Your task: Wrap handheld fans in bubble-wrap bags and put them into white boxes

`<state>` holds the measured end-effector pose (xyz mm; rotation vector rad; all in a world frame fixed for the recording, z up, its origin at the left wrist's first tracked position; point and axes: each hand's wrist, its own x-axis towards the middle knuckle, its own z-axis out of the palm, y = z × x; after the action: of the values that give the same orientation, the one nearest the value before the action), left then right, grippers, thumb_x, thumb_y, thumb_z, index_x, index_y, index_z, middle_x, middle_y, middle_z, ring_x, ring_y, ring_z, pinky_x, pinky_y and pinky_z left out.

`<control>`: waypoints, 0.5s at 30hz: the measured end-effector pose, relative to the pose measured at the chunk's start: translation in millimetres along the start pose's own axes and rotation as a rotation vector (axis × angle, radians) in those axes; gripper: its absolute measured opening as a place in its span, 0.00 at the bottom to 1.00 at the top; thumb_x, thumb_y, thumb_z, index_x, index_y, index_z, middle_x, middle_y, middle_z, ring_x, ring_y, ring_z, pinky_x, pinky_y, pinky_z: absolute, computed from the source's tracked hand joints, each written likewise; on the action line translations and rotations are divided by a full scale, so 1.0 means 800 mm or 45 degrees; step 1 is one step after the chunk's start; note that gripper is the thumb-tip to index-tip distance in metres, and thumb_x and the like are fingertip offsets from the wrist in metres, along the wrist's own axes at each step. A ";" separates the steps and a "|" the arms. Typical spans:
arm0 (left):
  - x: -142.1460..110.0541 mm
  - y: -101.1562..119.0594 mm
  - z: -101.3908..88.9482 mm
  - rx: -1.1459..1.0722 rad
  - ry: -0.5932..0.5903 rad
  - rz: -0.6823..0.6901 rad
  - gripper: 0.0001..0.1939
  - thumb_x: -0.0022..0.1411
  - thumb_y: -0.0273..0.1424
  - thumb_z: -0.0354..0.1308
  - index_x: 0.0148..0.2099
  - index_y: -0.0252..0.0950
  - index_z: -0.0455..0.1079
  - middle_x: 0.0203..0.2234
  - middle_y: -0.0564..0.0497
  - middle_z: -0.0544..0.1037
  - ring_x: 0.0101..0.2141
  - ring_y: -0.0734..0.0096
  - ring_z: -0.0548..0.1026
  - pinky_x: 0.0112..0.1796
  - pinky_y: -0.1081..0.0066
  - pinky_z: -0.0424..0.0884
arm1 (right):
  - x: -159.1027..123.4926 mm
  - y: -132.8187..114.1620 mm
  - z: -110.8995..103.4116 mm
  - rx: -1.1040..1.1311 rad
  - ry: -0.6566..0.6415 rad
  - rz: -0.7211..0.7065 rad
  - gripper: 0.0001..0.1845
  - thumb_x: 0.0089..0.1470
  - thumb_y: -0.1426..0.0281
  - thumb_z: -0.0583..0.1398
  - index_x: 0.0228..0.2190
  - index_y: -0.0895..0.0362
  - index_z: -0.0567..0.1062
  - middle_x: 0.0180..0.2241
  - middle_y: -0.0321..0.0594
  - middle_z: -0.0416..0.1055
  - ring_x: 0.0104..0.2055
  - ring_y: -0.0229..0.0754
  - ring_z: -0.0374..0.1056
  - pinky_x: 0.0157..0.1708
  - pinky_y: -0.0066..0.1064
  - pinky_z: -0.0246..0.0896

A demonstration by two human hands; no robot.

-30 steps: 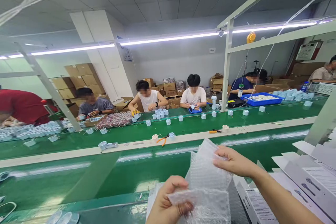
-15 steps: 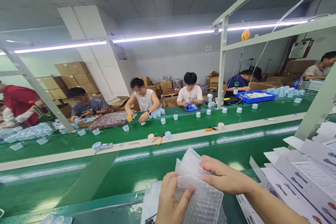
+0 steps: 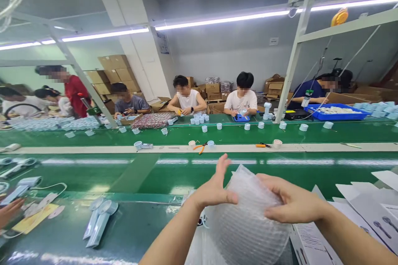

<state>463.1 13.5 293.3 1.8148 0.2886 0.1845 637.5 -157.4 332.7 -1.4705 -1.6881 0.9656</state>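
Observation:
A clear bubble-wrap bag (image 3: 248, 227) hangs in front of me, bulging and slightly blurred. My right hand (image 3: 287, 198) pinches its upper right edge between thumb and fingers. On the other side, my left hand (image 3: 216, 190) has its fingers apart, with the thumb close to the wrap; whether it touches cannot be made out. Beneath the bag lies more clear wrapping, and part of a small dark-and-white item (image 3: 201, 221) shows beside it. Two light-blue handheld fan-like parts (image 3: 101, 219) lie on the green bench to the left.
Printed white cartons (image 3: 314, 242) stand at the right. A co-worker's hand (image 3: 10, 211) is at the left edge near a yellow card (image 3: 35, 218). Beyond runs a green conveyor belt (image 3: 183, 174), with pliers (image 3: 201, 147) on the pale strip and people seated across.
My left hand has let go of the bubble wrap and spread its fingers. The bag has swung lower and opened out in my right hand. The view has turned left and down.

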 end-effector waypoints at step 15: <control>-0.064 -0.158 0.114 -0.893 0.447 -0.425 0.29 0.36 0.28 0.63 0.46 0.31 0.68 0.32 0.48 0.80 0.34 0.59 0.77 0.35 0.66 0.69 | 0.041 0.206 0.109 1.362 0.469 0.510 0.51 0.38 0.58 0.63 0.60 0.55 0.46 0.42 0.46 0.74 0.43 0.53 0.73 0.46 0.46 0.64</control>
<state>426.3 -55.2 149.0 1.0158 0.6760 0.3221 636.5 -119.8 147.1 -1.1095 -0.4217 1.3861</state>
